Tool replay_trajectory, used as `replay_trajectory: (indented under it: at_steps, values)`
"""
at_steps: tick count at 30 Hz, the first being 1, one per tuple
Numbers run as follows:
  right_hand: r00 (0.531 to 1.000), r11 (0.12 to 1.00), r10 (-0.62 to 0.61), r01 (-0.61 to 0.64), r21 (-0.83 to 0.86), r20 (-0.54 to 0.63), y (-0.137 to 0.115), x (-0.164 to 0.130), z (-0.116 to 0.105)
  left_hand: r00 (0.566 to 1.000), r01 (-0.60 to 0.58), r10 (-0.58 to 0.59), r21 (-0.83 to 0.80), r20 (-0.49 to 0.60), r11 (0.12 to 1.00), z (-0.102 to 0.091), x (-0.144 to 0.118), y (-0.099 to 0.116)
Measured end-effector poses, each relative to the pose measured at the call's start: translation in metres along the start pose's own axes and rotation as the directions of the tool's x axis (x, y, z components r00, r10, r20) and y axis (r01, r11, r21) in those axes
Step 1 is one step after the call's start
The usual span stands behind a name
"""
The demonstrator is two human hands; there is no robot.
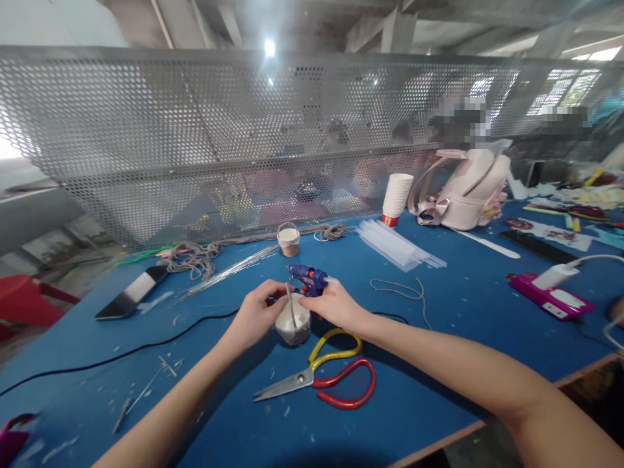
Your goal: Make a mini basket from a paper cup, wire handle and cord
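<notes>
While both hands (256, 315) (334, 304) pinch its rim, the small cup (293, 323) sits between them; glue gun (309, 278) just behind.

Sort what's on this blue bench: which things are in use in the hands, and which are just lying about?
In use: left hand, right hand, small cup, thin stick, blue glue gun.

Lying about: scissors, paper cup stack, pink backpack, phone, twine.

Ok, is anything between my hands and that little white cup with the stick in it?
Nothing visible. The left hand and right hand both already touch the cup, one on each side. The glue gun lies just behind it and the scissors in front, neither in between.
</notes>
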State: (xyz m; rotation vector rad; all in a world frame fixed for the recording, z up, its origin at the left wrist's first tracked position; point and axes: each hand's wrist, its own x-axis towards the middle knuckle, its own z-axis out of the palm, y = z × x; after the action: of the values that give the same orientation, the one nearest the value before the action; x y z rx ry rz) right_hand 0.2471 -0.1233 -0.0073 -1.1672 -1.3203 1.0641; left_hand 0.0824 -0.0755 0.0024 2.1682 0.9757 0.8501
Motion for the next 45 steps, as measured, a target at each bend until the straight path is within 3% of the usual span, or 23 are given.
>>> replay_trajectory:
  at_steps: [5,8,12,15,18,21,23,25,27,29,34,37,41,45]
  values:
    - [0.998,0.997,0.012,-0.016,-0.072,-0.059,0.002,-0.003,0.002,0.999,0.04,-0.04,-0.052,-0.009,0.998,0.0,-0.002,0.002]
    - [0.997,0.995,0.044,-0.05,-0.088,-0.069,0.003,-0.005,0.002,0.986,0.123,-0.142,-0.188,-0.088,0.974,-0.008,-0.004,0.006]
    - [0.992,0.991,0.094,-0.102,-0.091,-0.087,0.004,-0.009,0.002,0.933,0.195,-0.279,-0.332,-0.229,0.923,-0.031,-0.01,0.002]
    - [0.989,0.987,0.133,-0.138,-0.082,-0.064,0.004,-0.011,0.001,0.849,0.249,-0.391,-0.384,-0.356,0.889,-0.057,-0.017,-0.012]
    - [0.992,0.989,0.117,-0.12,-0.086,-0.043,0.005,-0.013,0.0,0.708,0.307,-0.521,-0.457,-0.476,0.835,-0.085,-0.021,-0.03]
    - [0.995,0.992,0.099,-0.101,-0.071,-0.024,0.008,-0.014,0.0,0.574,0.376,-0.643,-0.534,-0.507,0.757,-0.106,-0.02,-0.048]
    - [0.995,0.994,0.099,-0.1,-0.053,-0.016,0.009,-0.014,0.0,0.524,0.411,-0.695,-0.569,-0.492,0.712,-0.114,-0.018,-0.057]
    - [0.996,0.994,0.093,-0.093,-0.057,-0.014,0.01,-0.015,0.0,0.505,0.435,-0.723,-0.586,-0.471,0.684,-0.117,-0.016,-0.06]
    - [0.997,0.994,0.081,-0.082,-0.075,-0.017,0.011,-0.015,0.0,0.519,0.45,-0.73,-0.583,-0.445,0.676,-0.113,-0.014,-0.058]
    - [0.996,0.993,0.083,-0.084,-0.077,-0.027,0.01,-0.015,0.0,0.573,0.458,-0.711,-0.56,-0.408,0.69,-0.102,-0.014,-0.049]
    - [0.995,0.994,0.085,-0.088,-0.059,-0.053,0.008,-0.012,-0.001,0.809,0.411,-0.533,-0.412,-0.247,0.814,-0.059,-0.018,-0.009]
    - [0.996,0.995,0.08,-0.083,-0.057,-0.047,0.007,-0.011,-0.005,0.906,0.345,-0.395,-0.274,-0.154,0.898,-0.032,-0.019,0.013]
    - [0.996,0.996,0.06,-0.064,-0.063,-0.066,0.003,-0.011,-0.011,0.967,0.218,-0.231,-0.125,-0.106,0.968,-0.009,-0.014,0.026]
    - [0.998,0.996,0.039,-0.044,-0.081,-0.056,-0.002,-0.012,-0.011,0.99,0.104,-0.105,-0.022,-0.097,0.994,0.003,-0.006,0.024]
